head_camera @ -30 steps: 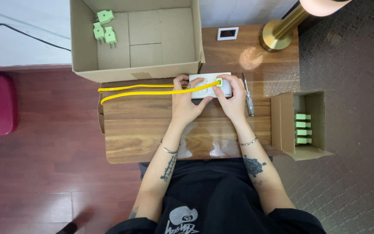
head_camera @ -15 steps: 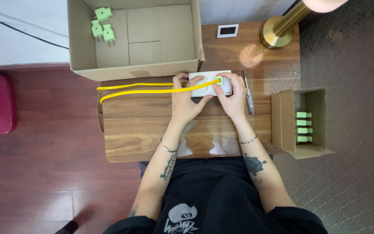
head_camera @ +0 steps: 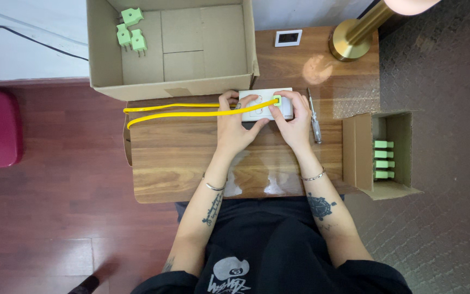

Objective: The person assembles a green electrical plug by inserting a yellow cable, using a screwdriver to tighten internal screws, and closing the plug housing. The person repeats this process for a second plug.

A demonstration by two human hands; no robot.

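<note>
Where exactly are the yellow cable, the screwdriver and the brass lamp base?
yellow cable (head_camera: 191, 114): head view, mid-length of the lower strand.
screwdriver (head_camera: 315, 122): head view, on its shaft beside the right hand.
brass lamp base (head_camera: 349, 48): head view, on the round foot.

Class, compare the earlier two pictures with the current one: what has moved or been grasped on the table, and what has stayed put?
Little has changed. Both hands, left hand and right hand, remain on the white socket block, with the right fingers pressing the green plug on the yellow cable. Nothing was let go. The screwdriver, big box, small box and lamp base lie as before.
</note>
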